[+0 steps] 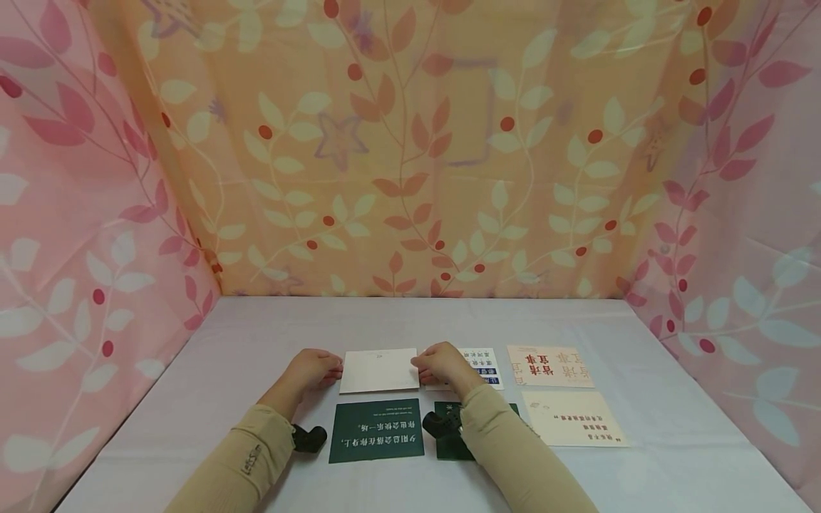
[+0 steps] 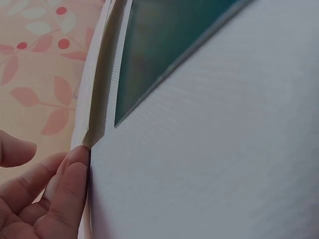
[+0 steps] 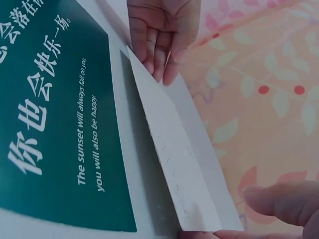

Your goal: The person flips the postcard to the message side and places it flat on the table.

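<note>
A white card [image 1: 380, 372] is held between both hands, its near edge raised a little off the tabletop in the right wrist view. At its left end, the left hand [image 1: 316, 369] touches the edge with its fingers [image 2: 75, 184], while the thumb stands apart. The right hand [image 1: 444, 365] is at the opposite end; its fingertips lie under the edge and its thumb [image 3: 269, 201] is lifted away from the card. Just in front lies a dark green card [image 1: 377, 431] with white writing. The right forearm partly covers a second green card [image 1: 449, 445].
A white card with blue blocks [image 1: 484, 363] lies partly behind the right hand. Farther right are a cream card with large red characters [image 1: 551, 367] and another cream card [image 1: 574, 420]. A white cloth covers the table [image 1: 160, 442]; patterned curtains [image 1: 410, 214] enclose three sides.
</note>
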Available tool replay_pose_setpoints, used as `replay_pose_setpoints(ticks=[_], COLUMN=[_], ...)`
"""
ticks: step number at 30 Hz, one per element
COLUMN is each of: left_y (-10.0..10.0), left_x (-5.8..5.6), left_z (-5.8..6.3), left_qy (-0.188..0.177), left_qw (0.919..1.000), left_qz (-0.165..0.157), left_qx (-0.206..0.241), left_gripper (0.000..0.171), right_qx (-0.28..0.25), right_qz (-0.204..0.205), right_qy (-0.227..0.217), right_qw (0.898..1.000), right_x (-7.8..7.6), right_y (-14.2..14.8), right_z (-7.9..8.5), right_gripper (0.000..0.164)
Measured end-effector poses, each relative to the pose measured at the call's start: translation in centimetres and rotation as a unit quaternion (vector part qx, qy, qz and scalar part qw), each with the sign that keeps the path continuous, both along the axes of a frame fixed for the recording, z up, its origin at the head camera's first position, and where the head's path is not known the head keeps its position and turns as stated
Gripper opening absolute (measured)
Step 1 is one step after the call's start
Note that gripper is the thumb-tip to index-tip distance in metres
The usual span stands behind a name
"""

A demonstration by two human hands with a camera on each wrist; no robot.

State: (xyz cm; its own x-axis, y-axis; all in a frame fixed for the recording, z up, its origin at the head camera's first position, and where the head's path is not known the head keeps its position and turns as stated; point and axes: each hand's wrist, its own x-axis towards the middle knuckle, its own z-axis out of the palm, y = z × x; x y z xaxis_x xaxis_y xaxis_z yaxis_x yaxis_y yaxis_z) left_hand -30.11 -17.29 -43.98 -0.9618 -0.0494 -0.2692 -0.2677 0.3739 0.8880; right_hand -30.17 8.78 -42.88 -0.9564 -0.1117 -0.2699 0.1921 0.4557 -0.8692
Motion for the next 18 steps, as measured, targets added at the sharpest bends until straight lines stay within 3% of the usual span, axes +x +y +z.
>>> replay_pose_setpoints(ticks=[18], left_y=[-0.15], left_x=[0.01], left_z=[-0.03], left_qy=[0.006], left_qw=[1.0000], left_qz=[0.000], left_qx=[-0.003], left_gripper=[0.024], right_qx=[-0.011], right_qz=[0.002], right_qy=[-0.007], right_qw=[1.000], right_x=[-0.06], right_y=[0.41], right_z=[0.18], right_gripper=[0.025])
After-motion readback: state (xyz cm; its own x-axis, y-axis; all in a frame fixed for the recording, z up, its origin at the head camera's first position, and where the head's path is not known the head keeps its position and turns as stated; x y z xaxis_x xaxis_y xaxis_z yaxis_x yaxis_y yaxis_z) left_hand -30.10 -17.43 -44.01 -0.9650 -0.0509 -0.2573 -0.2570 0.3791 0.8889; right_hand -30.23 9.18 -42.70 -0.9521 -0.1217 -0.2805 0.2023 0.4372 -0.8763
